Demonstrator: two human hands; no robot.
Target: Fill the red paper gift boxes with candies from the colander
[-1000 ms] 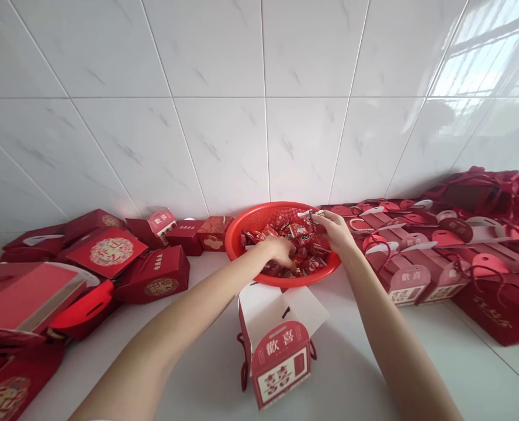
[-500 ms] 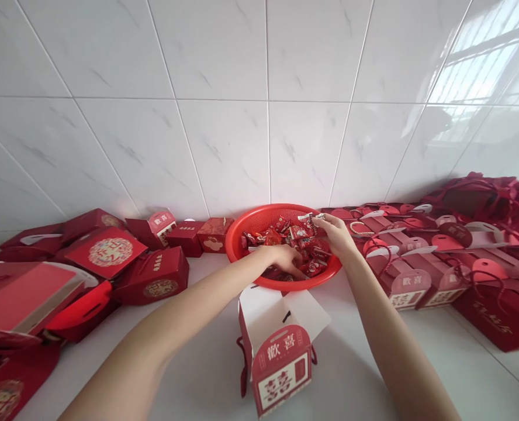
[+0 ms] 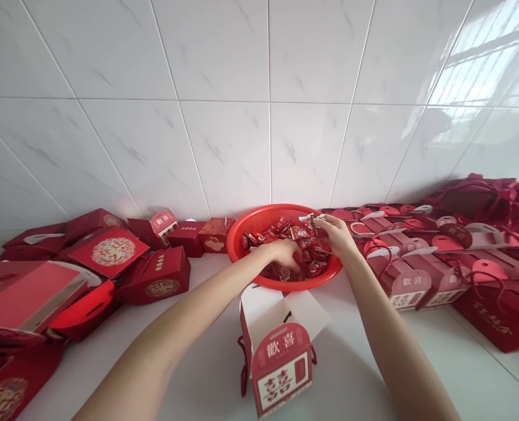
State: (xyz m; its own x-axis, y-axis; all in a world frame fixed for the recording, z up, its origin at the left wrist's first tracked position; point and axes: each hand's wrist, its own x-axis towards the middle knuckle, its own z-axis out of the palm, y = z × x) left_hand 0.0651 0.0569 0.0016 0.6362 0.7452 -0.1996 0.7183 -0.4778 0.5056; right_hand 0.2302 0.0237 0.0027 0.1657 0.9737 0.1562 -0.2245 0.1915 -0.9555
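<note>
A red plastic basket stands against the wall and holds many wrapped candies, mostly red. Down among them is my left hand, its fingers curled and their tips partly hidden, so what they grip is unclear. At the basket's right side my right hand pinches a wrapped candy with a white and dark wrapper, partly covered by the fingers. In front of the basket stands a red and white gift box, its top open and a white flap spread to the right.
Several closed red gift boxes lie piled at the left. Rows of handled gift boxes fill the right side, with a dark red ribbon bundle behind them. A tiled wall rises behind the white work surface.
My left hand's fingers have curled in more among the candies and shifted slightly. The right hand stays nearly in place with its candy. The gift box has not moved.
</note>
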